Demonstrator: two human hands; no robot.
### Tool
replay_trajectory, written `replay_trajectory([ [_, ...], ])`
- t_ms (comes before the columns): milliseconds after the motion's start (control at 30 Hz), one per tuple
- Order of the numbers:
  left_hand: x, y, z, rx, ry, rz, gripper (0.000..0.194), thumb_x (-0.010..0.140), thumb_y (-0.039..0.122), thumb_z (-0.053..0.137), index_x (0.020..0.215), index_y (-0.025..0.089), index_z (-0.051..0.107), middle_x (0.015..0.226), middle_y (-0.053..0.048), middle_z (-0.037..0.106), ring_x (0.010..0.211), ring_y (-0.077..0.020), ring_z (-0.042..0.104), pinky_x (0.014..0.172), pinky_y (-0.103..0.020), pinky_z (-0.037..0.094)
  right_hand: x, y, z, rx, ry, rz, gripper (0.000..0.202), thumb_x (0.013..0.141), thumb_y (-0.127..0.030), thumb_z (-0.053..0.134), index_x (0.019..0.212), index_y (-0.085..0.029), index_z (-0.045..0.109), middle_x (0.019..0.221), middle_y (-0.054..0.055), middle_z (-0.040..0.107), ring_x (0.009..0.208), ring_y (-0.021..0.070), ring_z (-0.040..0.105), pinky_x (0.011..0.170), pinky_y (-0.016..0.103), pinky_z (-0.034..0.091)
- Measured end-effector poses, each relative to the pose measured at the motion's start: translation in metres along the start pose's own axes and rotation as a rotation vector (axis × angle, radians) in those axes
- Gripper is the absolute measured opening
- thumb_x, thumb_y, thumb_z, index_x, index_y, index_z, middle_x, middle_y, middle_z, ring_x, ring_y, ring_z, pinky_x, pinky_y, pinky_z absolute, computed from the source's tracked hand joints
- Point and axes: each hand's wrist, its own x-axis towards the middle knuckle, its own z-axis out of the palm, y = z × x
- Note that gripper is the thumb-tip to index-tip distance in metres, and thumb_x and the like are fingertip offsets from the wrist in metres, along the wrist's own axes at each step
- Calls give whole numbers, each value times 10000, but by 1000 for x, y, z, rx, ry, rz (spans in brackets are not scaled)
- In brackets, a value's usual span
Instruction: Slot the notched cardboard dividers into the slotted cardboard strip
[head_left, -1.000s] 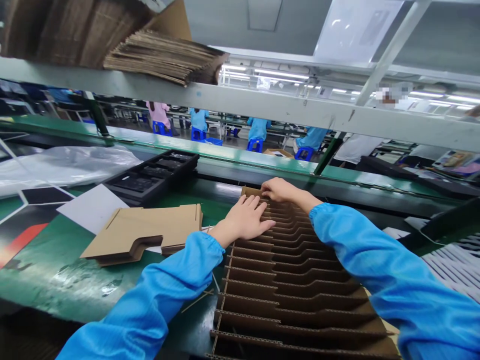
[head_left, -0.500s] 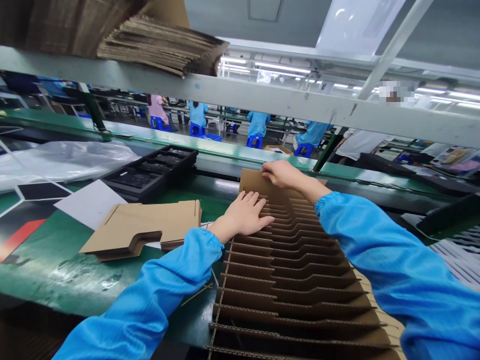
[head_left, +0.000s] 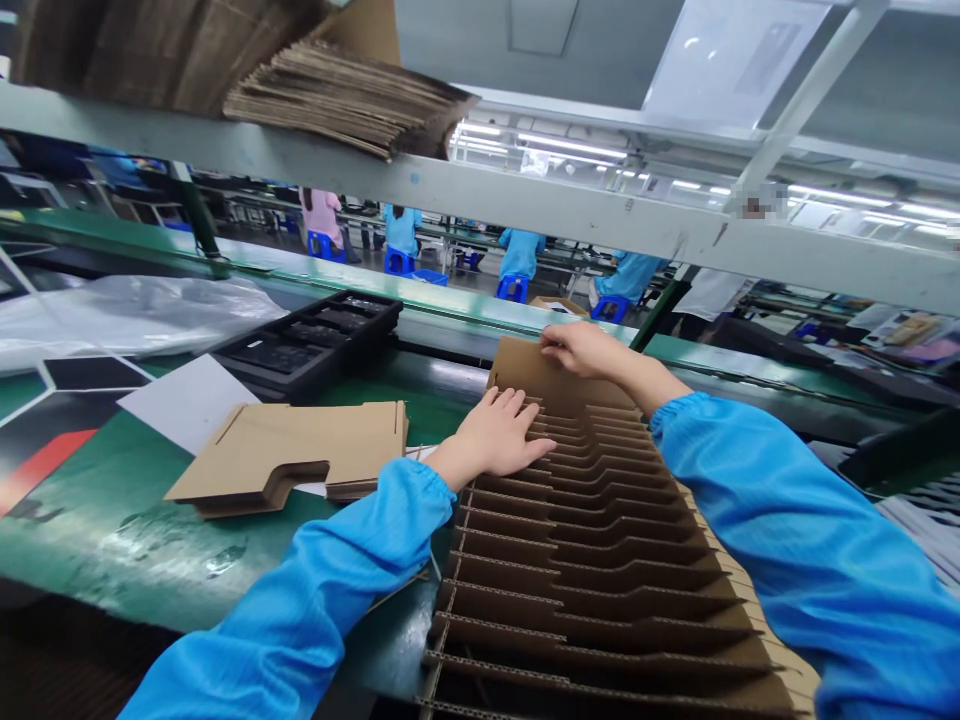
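Observation:
A long cardboard divider assembly (head_left: pixel 600 580) with many parallel slats runs away from me, centre right. At its far end a brown cardboard sheet (head_left: pixel 523 368) stands upright, its top edge pinched in my right hand (head_left: pixel 585 350). My left hand (head_left: pixel 499 432) lies with fingers spread on the left side of the far slats, holding nothing. To the left, a stack of notched cardboard sheets (head_left: pixel 292 435) rests on the green table, partly over a white sheet (head_left: pixel 191 400).
A black compartment tray (head_left: pixel 307 340) and clear plastic bags (head_left: pixel 135 310) lie at the back left. A grey shelf beam (head_left: pixel 525 190) crosses above, bearing stacked cardboard (head_left: pixel 345 95). People in blue and pink sit beyond the green ledge (head_left: pixel 450 300).
The whole view has shifted slightly, so most things sit a little further right. My right hand still pinches the sheet, and my left hand remains spread on the slats.

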Motion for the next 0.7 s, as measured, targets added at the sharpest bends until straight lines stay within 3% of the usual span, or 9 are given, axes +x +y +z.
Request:
replay_trajectory([
  [267,-1,0,3,-22,-14,-4,858,1135,702,244,1729,101,393,1817,-211,307,1709,-369,260,1398,-539,159,0,-10,11,25,-31,-7,231,1012,-296,589,1134,-213,766,987,84,793,879,245,664,773,319,415],
  [700,2,-3,7,9,5,5,861,1130,708,229,1728,112,396,1810,-198,333,1704,-355,283,1397,-538,163,-8,-15,-7,36,-21,6,211,982,-244,629,1115,-193,785,1009,71,801,888,226,673,797,313,427],
])
